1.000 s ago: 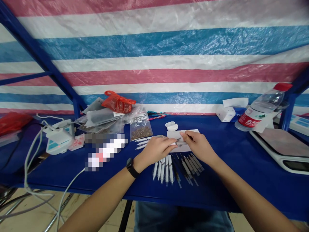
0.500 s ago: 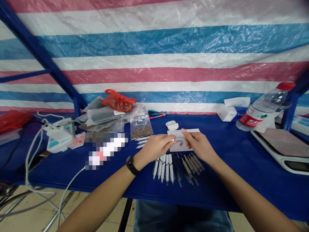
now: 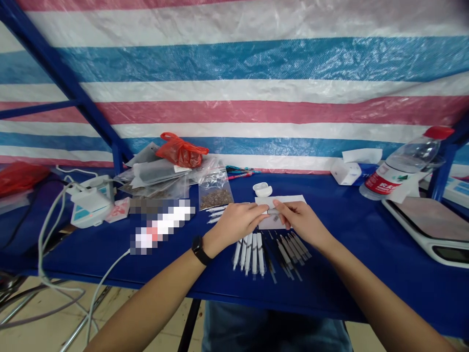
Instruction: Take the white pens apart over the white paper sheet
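My left hand (image 3: 242,222), with a black watch (image 3: 200,250) on its wrist, pinches one end of a thin pale tube (image 3: 272,211). The fingers of my right hand (image 3: 296,217) close on the tube's other end. Most of it is hidden by my fingers, so its kind is unclear. Under both hands lies a sheet of white paper (image 3: 293,199), with a small grey mark or scrap showing on it. Nearer to me are a row of white tubes (image 3: 254,256) with clear tips, and several greyish tubes (image 3: 293,248) with dark pointed ends beside thin clear strips.
A zip bag of brown shreds (image 3: 216,198) lies left of the paper, near more plastic bags and a red bag (image 3: 183,150). Behind the paper sits an open white case (image 3: 263,189). At right stand a bottle (image 3: 399,168) and a scale (image 3: 432,225). A cable (image 3: 106,278) hangs over the front edge.
My right thumb and fingers have shifted slightly left along the pale tube, closer to my left hand. The whole view has moved a little; the other things lie as before.
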Demonstrator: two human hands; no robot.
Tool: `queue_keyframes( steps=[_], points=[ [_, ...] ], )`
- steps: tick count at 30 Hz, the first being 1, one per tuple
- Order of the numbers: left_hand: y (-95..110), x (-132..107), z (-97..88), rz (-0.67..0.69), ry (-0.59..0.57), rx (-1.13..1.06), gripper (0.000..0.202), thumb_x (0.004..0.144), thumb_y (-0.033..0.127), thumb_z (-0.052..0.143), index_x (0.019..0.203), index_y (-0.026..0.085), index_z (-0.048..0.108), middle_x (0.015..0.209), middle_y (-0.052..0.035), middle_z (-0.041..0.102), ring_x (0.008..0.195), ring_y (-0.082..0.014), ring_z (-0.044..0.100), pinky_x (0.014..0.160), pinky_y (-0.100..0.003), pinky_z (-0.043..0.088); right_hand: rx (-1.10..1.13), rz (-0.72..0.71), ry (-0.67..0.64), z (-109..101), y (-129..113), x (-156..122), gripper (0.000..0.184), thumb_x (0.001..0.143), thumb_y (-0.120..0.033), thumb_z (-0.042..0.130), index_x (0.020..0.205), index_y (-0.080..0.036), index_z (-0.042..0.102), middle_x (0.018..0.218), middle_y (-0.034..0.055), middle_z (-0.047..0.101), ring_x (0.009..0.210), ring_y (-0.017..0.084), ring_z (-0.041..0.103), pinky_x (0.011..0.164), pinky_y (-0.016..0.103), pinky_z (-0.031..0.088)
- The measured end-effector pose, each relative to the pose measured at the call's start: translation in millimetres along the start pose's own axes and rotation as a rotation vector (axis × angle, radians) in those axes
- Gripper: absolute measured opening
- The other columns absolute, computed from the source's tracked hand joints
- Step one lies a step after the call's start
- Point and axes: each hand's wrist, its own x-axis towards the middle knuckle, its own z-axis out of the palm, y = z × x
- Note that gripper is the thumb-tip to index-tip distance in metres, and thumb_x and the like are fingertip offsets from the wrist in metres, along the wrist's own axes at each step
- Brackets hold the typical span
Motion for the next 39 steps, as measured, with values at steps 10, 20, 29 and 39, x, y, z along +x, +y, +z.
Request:
queue_keyframes(
  steps=[10, 20, 29, 39],
  points=[
    [-0.5, 0.1, -6.3, -0.004, 0.026, -0.006, 0.049, 0.11, 0.043, 0.026, 0.098, 0.02, 0.067, 0.068, -0.0016, 0.064, 0.062, -0.0152, 0.062, 0.054, -0.024, 0.035, 0.019, -0.126, 0.035, -2.5, -9.4, -3.0, 0.057, 0.086, -0.074, 0.054, 0.064, -0.022, 0.055, 0.055, -0.0025, 0.051, 0.052, 0.015, 0.05, 0.053, 0.029, 0.038],
    [-2.1, 1.2, -21.5, -0.052, -0.119, 0.217, 0.03, 0.107, 0.034, 0.041, 0.097, 0.018, 0.064, 0.08, -0.0059, 0.066, 0.081, -0.0217, 0.062, 0.061, -0.027, 0.04, -0.093, -0.051, 0.104, -10.6, -10.0, -1.3, 0.058, 0.09, -0.073, 0.04, 0.062, -0.023, 0.052, 0.057, 0.0008, 0.057, 0.055, 0.017, 0.054, 0.058, 0.03, 0.039],
    [-46.3, -5.7, -64.7, -0.369, -0.424, 0.086, 0.027, 0.095, 0.035, 0.055, 0.072, 0.02, 0.054, 0.074, -0.0025, 0.063, 0.069, -0.0201, 0.059, 0.06, -0.029, 0.033, -0.546, 0.154, -0.254, -63.6, 0.8, -5.0, 0.033, 0.081, -0.054, 0.06, 0.073, -0.022, 0.064, 0.073, 0.0048, 0.068, 0.069, 0.022, 0.063, 0.063, 0.031, 0.04],
    [-35.7, -3.7, -52.7, -0.325, -0.457, -0.037, 0.004, 0.085, 0.024, 0.061, 0.086, 0.021, 0.063, 0.081, -0.0013, 0.067, 0.074, -0.0198, 0.062, 0.059, -0.026, 0.032, -0.462, 0.276, -0.5, -45.4, -6.6, -9.3, 0.011, 0.075, -0.027, 0.061, 0.067, -0.021, 0.058, 0.066, 0.0018, 0.064, 0.061, 0.017, 0.055, 0.056, 0.029, 0.035]
  ],
)
